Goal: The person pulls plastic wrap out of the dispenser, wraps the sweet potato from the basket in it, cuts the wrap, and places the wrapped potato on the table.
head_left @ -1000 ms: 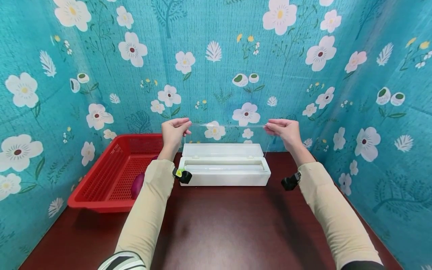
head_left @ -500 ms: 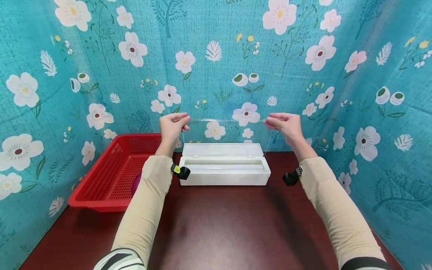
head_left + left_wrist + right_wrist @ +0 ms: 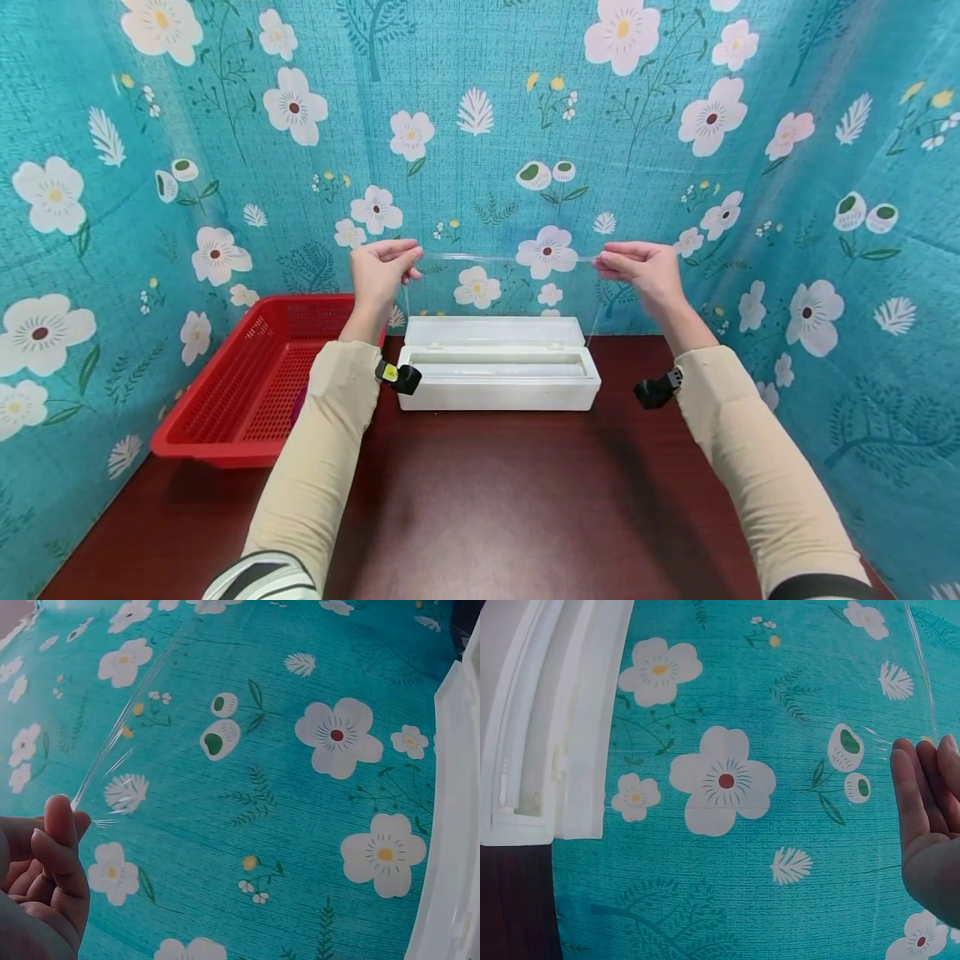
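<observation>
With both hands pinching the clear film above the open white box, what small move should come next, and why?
Probably ease the clear film gently upward with both hands level: the left hand and right hand pinch its top edge nearly straight, its faint sides run down toward the white box, and the lid stands open.

From my remote seat I have left arm and right arm stretched forward; left hand and right hand sit raised, well apart, fingertips turned inward, thumbs pinching against fingers.
</observation>
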The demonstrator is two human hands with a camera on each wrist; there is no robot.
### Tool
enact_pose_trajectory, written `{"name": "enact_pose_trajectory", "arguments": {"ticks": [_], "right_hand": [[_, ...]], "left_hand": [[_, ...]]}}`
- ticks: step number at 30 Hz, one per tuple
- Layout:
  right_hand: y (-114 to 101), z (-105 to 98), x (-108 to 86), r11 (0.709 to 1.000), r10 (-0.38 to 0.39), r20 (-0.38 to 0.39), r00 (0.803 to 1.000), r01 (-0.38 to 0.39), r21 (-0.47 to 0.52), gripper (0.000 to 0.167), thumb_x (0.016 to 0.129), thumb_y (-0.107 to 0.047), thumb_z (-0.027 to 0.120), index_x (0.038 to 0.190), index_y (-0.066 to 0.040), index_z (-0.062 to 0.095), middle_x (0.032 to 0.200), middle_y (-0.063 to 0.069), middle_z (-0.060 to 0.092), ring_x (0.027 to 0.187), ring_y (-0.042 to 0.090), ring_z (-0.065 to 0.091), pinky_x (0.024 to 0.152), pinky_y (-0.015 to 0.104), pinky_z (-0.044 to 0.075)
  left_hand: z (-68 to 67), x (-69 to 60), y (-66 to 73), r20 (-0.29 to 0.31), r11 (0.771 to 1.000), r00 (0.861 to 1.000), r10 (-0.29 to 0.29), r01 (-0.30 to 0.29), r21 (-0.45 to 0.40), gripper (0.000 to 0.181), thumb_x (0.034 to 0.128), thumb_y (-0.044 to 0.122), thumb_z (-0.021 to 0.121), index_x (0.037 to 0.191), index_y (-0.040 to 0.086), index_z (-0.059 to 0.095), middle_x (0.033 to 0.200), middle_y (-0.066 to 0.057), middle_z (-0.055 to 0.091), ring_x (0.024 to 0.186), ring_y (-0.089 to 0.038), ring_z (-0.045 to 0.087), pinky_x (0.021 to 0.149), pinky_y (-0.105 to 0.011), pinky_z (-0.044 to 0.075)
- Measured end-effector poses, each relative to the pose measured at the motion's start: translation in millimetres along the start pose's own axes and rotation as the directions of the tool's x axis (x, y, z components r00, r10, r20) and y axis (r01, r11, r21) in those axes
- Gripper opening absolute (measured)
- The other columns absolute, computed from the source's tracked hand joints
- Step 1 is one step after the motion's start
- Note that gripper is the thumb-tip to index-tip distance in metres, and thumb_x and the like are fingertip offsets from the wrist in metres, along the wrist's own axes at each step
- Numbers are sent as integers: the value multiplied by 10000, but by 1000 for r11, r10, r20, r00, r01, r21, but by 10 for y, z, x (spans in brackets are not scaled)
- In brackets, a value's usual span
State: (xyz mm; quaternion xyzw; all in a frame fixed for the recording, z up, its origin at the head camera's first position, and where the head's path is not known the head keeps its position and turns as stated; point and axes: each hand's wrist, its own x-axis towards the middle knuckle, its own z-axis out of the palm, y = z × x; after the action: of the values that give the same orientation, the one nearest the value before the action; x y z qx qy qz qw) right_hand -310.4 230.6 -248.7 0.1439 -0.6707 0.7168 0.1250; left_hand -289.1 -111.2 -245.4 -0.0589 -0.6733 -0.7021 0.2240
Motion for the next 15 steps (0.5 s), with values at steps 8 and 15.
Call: {"name": "enact_pose_trajectory", "arguments": {"ticks": [8, 15], "right_hand": [[-68, -17, -71, 1000, 1, 7, 1000, -1, -13, 160, 789, -69, 654, 937, -24, 694, 794, 55, 676, 742, 163, 655, 673, 262, 498], [-116, -60, -170, 1000, -21, 36, 999, 21, 1, 163, 785, -73, 660, 938, -33, 699, 809, 60, 676, 753, 167, 655, 676, 260, 494]], "left_hand": [[-21, -92, 78, 15, 1000, 1000, 10, -10, 20, 245, 790, 71, 671, 999, -56, 654, 789, -112, 667, 461, -81, 560, 463, -186, 440], [-52, -204, 141, 37, 1000, 999, 28, -28, 8, 240, 787, 85, 676, 985, -49, 663, 786, -80, 670, 482, -107, 574, 481, -201, 453]]}}
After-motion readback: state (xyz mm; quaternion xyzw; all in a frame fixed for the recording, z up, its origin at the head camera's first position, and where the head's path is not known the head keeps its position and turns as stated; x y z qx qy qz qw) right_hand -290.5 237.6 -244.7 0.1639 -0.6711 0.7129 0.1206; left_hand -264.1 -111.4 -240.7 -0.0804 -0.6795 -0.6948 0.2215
